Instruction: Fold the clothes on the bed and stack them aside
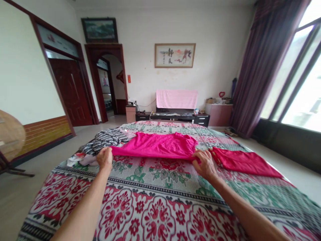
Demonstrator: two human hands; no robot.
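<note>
A bright pink garment [160,144], which looks like a shirt, lies spread on a patterned bedspread [140,201]. My left hand [104,158] is closed on its near left corner and pulls that corner out to the side. At the near right corner, my right hand [204,163] pinches the fabric between thumb and fingers. The near edge is stretched fairly straight between both hands, slightly raised at the left. To the right of my right hand lies a folded red garment [247,162].
Beyond my left hand sit a crumpled black-and-white garment [105,140] and a small pile of light clothes [81,160]. Past the bed's far edge stands a low black cabinet [173,117] with a pink cloth [177,98] above it. A round wooden table [11,134] is at the left.
</note>
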